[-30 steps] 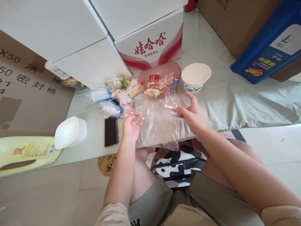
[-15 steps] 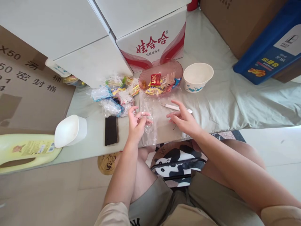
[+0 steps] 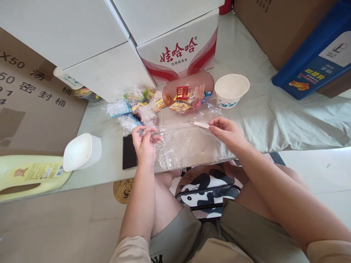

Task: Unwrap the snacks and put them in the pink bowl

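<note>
A clear plastic bag [image 3: 183,144] is stretched flat between my two hands, low over the cloth-covered surface. My left hand [image 3: 145,144] pinches its left edge beside a heap of wrapped snacks [image 3: 128,109]. On the other side, my right hand [image 3: 229,133] has its fingers closed on the bag's right edge. A white pen [image 3: 201,125] lies by my right fingertips, partly hidden by them; whether they touch it I cannot tell. The black phone [image 3: 129,155] is just below my left hand and partly covered by it.
Behind the bag stand a pink ribbed dish [image 3: 171,82] holding snack packets and a white paper bowl [image 3: 230,89]. To the left are a white tub [image 3: 93,151] and a yellow jug [image 3: 33,175]. White cartons [image 3: 178,44] rise at the back; a blue container [image 3: 304,58] leans right.
My hands have moved apart, the left one leftward and the right one rightward. The bag, bunched at my left hand before, is now spread between both, and my right fingers have closed on it.
</note>
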A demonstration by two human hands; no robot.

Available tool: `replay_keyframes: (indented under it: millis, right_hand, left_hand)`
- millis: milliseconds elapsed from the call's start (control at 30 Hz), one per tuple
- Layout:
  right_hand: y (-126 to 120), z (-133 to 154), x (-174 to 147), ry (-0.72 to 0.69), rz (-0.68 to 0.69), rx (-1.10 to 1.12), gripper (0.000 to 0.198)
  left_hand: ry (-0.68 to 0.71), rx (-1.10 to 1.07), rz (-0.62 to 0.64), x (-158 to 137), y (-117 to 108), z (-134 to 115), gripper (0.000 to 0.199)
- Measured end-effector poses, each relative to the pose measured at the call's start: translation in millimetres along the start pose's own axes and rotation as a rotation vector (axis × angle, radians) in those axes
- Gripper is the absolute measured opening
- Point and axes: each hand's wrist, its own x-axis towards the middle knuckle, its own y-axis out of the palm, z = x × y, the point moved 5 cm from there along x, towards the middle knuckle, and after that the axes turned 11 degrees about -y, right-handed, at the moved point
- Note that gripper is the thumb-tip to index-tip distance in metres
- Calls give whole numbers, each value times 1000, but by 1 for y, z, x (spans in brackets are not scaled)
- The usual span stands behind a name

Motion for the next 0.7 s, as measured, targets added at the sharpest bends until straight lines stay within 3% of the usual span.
replay_keyframes:
  millis: [267,567,700]
  right_hand:
    - [-4,-2,1,-40,16,-63,39]
    - [-6,-1,5,-103,30,-207,34]
    - [-4,-4,4,-61,43,-162,32]
  left_hand:
    - [40,-14,35,0,-1,-1,24]
    - [16,-14,-25,0,-5,-4,39]
    - [14,-23,-12,0,-4,-3,34]
